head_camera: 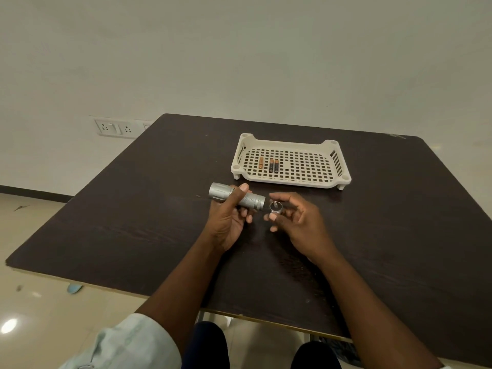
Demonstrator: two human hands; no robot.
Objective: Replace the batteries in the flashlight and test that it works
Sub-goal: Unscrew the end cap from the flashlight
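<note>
Your left hand's [229, 214] fingers are curled round the silver flashlight [237, 197], thumb laid over the top of the barrel, holding it level just above the dark table [138, 209] with its wide head to the left and its open tail end to the right. Your right hand [295, 219] pinches the small round tail cap [275, 207] between thumb and fingertips, just beside that open end but apart from it; the spring shows inside the cap. Beyond both hands, a cream perforated tray [327, 145] stands on the table, well clear of your grip. Three batteries [271, 165] lie in its left part, two side by side, one slightly apart. A wall socket plate [117, 127] sits behind the table's left corner.
</note>
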